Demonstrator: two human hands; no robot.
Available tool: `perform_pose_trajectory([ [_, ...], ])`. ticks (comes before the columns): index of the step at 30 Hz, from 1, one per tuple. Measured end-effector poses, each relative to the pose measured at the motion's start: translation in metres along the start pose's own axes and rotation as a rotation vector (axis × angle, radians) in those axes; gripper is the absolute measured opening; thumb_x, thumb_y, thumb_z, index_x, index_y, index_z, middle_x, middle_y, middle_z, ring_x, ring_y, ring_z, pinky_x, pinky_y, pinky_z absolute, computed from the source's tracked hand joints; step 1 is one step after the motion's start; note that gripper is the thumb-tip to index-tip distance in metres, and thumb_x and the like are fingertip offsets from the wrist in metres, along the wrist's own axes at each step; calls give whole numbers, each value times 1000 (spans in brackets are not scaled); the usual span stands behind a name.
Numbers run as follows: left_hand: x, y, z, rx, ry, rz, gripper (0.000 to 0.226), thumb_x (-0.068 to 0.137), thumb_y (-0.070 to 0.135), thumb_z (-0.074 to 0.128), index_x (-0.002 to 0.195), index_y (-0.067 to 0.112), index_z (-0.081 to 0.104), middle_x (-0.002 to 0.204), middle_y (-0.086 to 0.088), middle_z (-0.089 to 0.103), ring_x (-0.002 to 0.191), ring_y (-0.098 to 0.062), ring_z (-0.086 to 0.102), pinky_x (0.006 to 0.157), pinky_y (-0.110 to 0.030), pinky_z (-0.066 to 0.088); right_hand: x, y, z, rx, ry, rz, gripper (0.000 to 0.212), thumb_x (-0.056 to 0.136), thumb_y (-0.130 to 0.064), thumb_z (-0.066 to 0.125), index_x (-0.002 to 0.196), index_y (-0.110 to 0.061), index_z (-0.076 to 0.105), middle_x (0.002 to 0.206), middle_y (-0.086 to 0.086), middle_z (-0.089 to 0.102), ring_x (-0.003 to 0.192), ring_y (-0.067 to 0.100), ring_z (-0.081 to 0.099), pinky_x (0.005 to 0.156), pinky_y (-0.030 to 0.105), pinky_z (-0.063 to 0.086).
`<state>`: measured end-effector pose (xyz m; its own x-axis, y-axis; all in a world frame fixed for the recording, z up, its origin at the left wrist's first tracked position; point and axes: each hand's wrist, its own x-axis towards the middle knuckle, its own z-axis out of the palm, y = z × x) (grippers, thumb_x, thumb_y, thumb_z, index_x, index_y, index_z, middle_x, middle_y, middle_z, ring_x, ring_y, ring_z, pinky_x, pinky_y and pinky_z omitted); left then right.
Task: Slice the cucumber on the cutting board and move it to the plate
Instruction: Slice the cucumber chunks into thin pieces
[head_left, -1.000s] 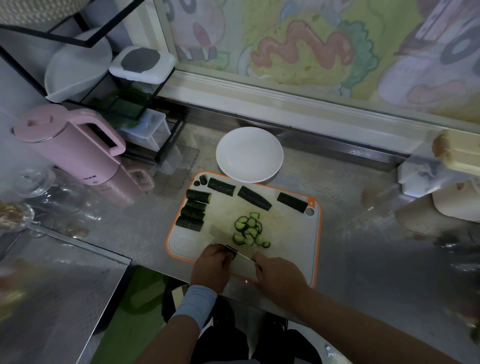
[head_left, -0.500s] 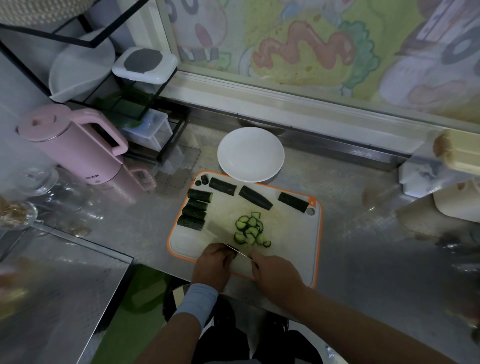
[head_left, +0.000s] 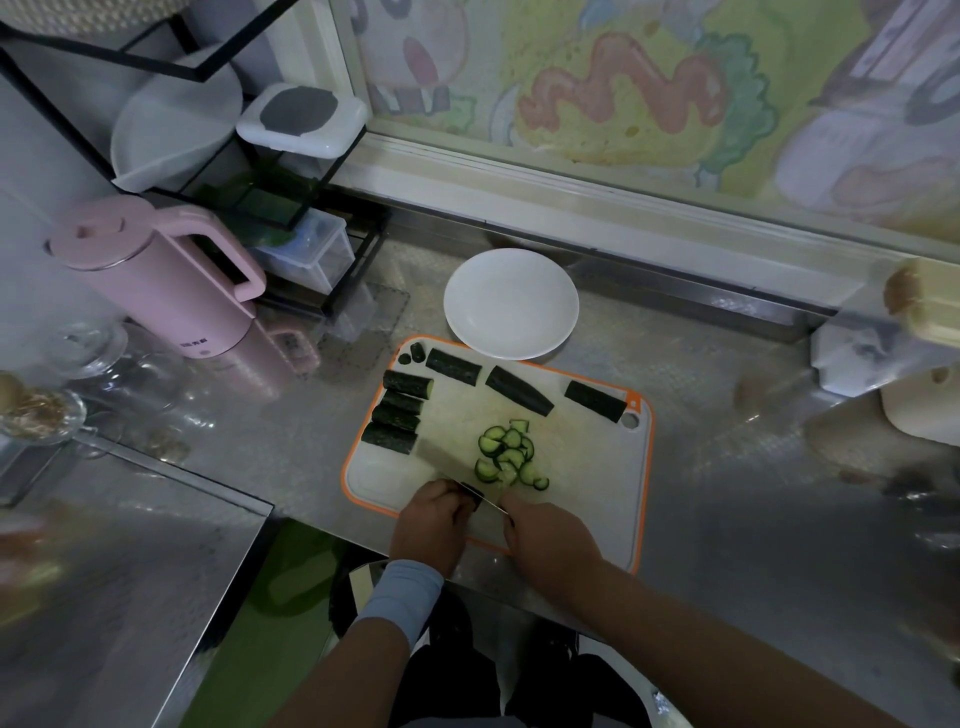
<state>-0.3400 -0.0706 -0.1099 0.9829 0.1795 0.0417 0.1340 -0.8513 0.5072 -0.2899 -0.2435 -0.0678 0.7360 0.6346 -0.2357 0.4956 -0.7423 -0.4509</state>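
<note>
A: Head view. Which step?

B: Slicing, mid-way. The left hand (head_left: 431, 519) has its fingers curled over a dark cucumber piece (head_left: 471, 492) at the near edge of the cutting board (head_left: 587, 478). The right hand (head_left: 550, 535) is wrapped round the knife (head_left: 485, 501); its handle is hidden under the hand, and the blade sits right at that piece.

A: Where's the rest of the cucumber?

B: All on the board. The slices (head_left: 506, 457) are piled mid-board just beyond the blade. The uncut chunks (head_left: 397, 415) are stacked at the left, with more in a row along the far edge. The plate (head_left: 511, 304) is bare and touches the board's far edge.

A: Next move?

B: My call: finish this piece with short, steady cuts, fingertips tucked back. Then pull in another chunk. The transfer to the plate is not yet begun.

A: Any text?

B: A small dark label (head_left: 193, 341) low on the pink kettle (head_left: 156, 275), too small to read. The wall drawing (head_left: 623, 88) shows no legible words.
</note>
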Motion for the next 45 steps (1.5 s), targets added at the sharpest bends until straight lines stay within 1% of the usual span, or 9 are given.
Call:
perform_pose_trajectory([
  [6,1,1,0,5,5,4,18,78,23,59,76,18,76,83,2,68,74,-17,64,64,-19,49,-2,-2,-7,8,13,-6,28,101,-29,33,121,-18,48,86,10,63,74,28,57,57,35,37],
  [12,-2,-1,3,8,35,14,36,82,33,44,77,17,76,86,1,68,76,-17,65,67,-21,51,-16,3,-16,-34,15,-7,19,100,-31,33,105,-20,47,73,4,54,62,23,44,53,35,30],
  [16,-3,2,1,-3,53,-8,26,81,29,53,74,16,75,83,1,68,74,-18,64,64,-21,52,-18,6,-12,-49,-16,28,22,101,-30,33,112,-18,48,74,4,53,62,22,41,54,35,31],
  [19,-2,4,1,-13,73,2,15,76,22,61,72,15,74,81,1,67,73,-18,62,66,-21,46,-15,4,-9,7,-43,55,22,101,-29,33,110,-17,49,82,9,60,69,26,52,57,36,34],
  [24,-3,2,1,-5,58,-10,9,73,17,64,71,16,73,81,1,66,70,-19,62,58,-21,46,-7,-1,-5,40,-59,51,21,100,-25,35,106,-13,52,88,12,62,79,29,56,59,32,27],
  [27,-1,5,0,-15,48,-25,10,73,18,64,70,16,73,80,1,66,69,-18,62,58,-19,46,-6,-1,-6,21,-41,30,22,101,-26,34,108,-15,51,86,11,63,75,29,57,57,33,28],
  [31,-1,2,-1,-12,31,-28,11,74,21,64,73,17,75,82,1,68,71,-19,64,61,-20,49,-14,0,-13,12,-22,29,19,101,-31,33,105,-19,48,80,8,60,63,23,45,55,33,28],
  [38,-3,2,0,-15,37,-35,13,77,22,62,74,17,74,82,0,67,72,-20,64,62,-22,50,-19,-1,-18,-30,-39,43,18,101,-31,32,99,-19,45,70,2,47,61,22,43,54,34,26],
  [45,-4,7,1,-53,79,-14,12,78,17,63,78,12,74,85,-3,67,76,-20,60,66,-22,47,-3,-3,0,33,-44,52,25,101,-27,33,114,-13,49,90,11,63,79,29,58,61,36,39],
])
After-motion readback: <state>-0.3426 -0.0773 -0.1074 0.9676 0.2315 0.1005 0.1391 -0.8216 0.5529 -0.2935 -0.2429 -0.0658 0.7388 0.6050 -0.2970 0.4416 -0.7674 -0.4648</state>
